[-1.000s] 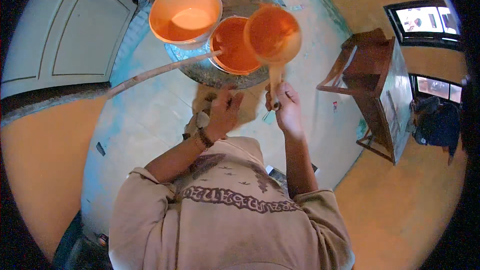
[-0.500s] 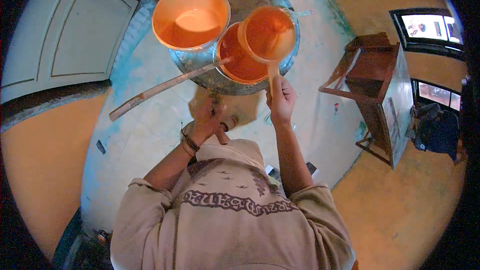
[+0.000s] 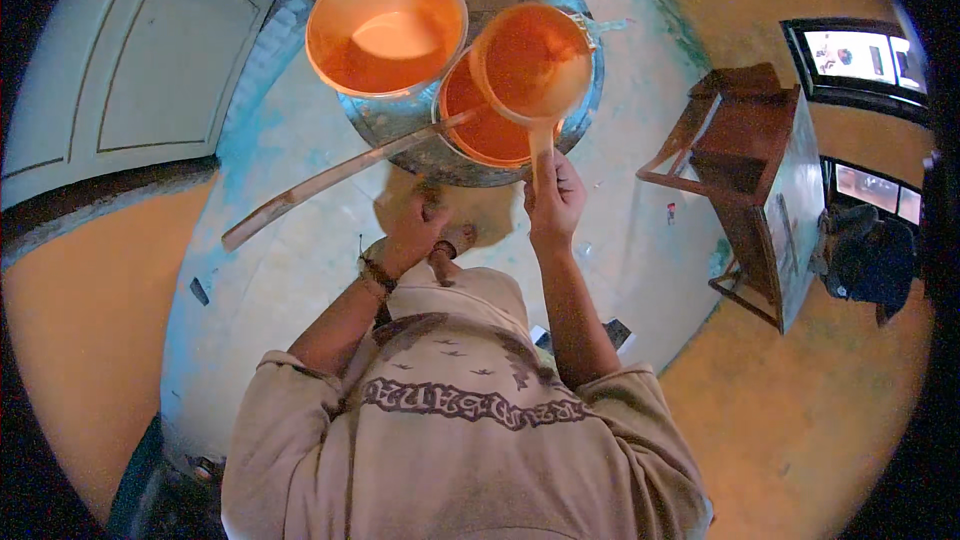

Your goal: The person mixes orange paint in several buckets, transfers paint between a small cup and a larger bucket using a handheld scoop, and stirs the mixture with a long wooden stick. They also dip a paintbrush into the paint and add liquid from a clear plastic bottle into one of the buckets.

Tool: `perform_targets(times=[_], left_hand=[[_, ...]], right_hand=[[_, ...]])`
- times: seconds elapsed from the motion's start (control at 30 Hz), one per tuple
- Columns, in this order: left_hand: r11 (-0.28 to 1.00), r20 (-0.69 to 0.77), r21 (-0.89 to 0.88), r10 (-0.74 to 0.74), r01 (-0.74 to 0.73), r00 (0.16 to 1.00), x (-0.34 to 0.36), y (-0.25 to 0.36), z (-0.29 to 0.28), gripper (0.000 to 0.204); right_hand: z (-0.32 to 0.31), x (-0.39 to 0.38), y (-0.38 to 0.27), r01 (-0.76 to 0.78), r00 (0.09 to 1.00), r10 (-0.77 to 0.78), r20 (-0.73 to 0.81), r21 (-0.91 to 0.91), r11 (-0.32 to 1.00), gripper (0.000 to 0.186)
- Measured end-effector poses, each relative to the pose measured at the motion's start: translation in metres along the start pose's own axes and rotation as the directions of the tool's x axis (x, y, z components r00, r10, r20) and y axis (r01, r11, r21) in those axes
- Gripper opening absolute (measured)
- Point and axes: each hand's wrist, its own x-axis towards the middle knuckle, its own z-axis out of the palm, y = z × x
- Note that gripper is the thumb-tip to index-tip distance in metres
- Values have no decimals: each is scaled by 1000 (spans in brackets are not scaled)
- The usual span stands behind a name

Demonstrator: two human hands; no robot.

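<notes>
My right hand is closed round the handle of a plastic dipper. The dipper's bowl is coated inside with orange and is held over the right part of a bucket with orange contents. A long wooden stick slants out of that bucket to the lower left, touched by neither hand. To the bucket's left stands a wider pail, orange inside with a pale patch. My left hand hovers above my lap, below the stick, its fingers curled in with nothing visible in them.
Both buckets rest on a round, paint-stained drum top or table. A brown wooden piece of furniture stands at the right, near a dark bag. A pale door panel is on the left. The floor has blue-green stains.
The dipper and my right hand have shifted slightly left. My left hand has moved a little, with its fingers still curled. The buckets and stick have hardly changed place.
</notes>
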Motion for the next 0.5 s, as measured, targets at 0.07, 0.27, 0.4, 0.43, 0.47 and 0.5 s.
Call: perform_targets(times=[0.07, 0.27, 0.4, 0.43, 0.47, 0.5], left_hand=[[993, -86, 33, 116, -114, 989, -1, -17, 0, 35], [972, -27, 175, 164, -156, 986, 7, -30, 4, 40], [992, 3, 52, 117, -117, 993, 0, -7, -3, 39], [987, 4, 66, 144, -144, 990, -1, -8, -3, 38], [982, 5, 80, 171, -170, 985, -1, -9, -2, 36], [982, 6, 84, 171, -171, 985, -1, -10, -2, 36]], right_hand=[[-8, -4, 16, 64, 998, -64, -7, -15, 998, 25], [-10, 1, 51, 124, 986, -123, -117, -1, 992, 20], [-8, 6, 69, 318, 922, -358, -150, -234, 919, 22], [-8, 5, 70, 332, 910, -384, -155, -279, 901, 23], [-8, 5, 70, 331, 910, -382, -158, -275, 903, 23], [-9, 5, 67, 351, 893, -427, -141, -376, 858, 24]])
